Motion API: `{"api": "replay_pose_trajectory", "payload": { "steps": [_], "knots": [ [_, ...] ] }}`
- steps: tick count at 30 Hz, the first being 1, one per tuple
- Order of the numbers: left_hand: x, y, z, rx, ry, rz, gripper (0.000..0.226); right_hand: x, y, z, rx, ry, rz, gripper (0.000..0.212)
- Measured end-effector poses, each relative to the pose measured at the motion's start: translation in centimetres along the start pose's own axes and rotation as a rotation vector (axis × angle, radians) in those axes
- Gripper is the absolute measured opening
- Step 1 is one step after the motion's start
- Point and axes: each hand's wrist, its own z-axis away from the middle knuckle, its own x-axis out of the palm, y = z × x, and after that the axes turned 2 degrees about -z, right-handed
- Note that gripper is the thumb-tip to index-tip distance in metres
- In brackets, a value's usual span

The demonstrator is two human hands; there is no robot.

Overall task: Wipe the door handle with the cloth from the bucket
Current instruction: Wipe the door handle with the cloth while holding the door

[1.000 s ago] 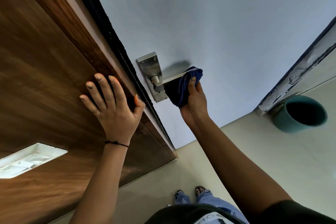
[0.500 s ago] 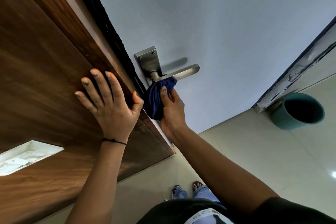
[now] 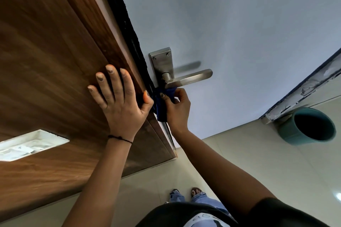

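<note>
A steel lever door handle (image 3: 188, 79) on its backplate (image 3: 162, 62) sticks out of a pale grey-blue door (image 3: 230, 33). My right hand (image 3: 178, 107) is shut on a dark blue cloth (image 3: 162, 106) and presses it against the lower part of the plate, just under the lever's root. The lever itself is bare. My left hand (image 3: 120, 101) lies flat, fingers spread, on the brown wooden panel (image 3: 46, 61), its thumb at the panel's edge beside the cloth. A teal bucket (image 3: 306, 127) stands on the floor at the right.
A black strip (image 3: 127, 24) runs between the wooden panel and the door. A white switch plate (image 3: 31, 143) is set into the panel at the lower left. The door frame's chipped edge (image 3: 302, 86) meets the beige tiled floor (image 3: 258, 162) by the bucket. My feet (image 3: 186, 194) show below.
My right hand slid the cloth from the lever's free end in to its root, then down onto the plate below it. The lever is now uncovered. My left hand stayed on the panel.
</note>
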Motion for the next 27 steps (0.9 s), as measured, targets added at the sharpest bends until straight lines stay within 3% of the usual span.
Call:
{"api": "replay_pose_trajectory", "payload": {
  "steps": [10, 15, 21, 24, 27],
  "knots": [
    [0.3, 0.0, 0.3, -0.012, 0.004, -0.012, 0.089, 0.1, 1.1, -1.4, 0.055, 0.018, -0.02, 0.021],
    [0.2, 0.0, 0.2, -0.001, 0.005, -0.024, 0.084, -1.3, 2.4, -1.9, 0.116, -0.003, 0.095, 0.024],
    [0.5, -0.1, 0.4, 0.01, 0.029, -0.044, 0.084, -5.4, 2.6, -2.3, 0.052, -0.053, 0.293, 0.026],
    [0.5, 0.0, 0.3, 0.005, 0.03, -0.044, 0.086, -7.8, 1.2, -2.3, 0.079, 0.027, 0.254, 0.032],
    [0.5, 0.0, 0.2, 0.008, 0.029, -0.046, 0.083, -9.6, -1.1, -2.3, 0.013, 0.245, 0.149, 0.029]
  ]
}}
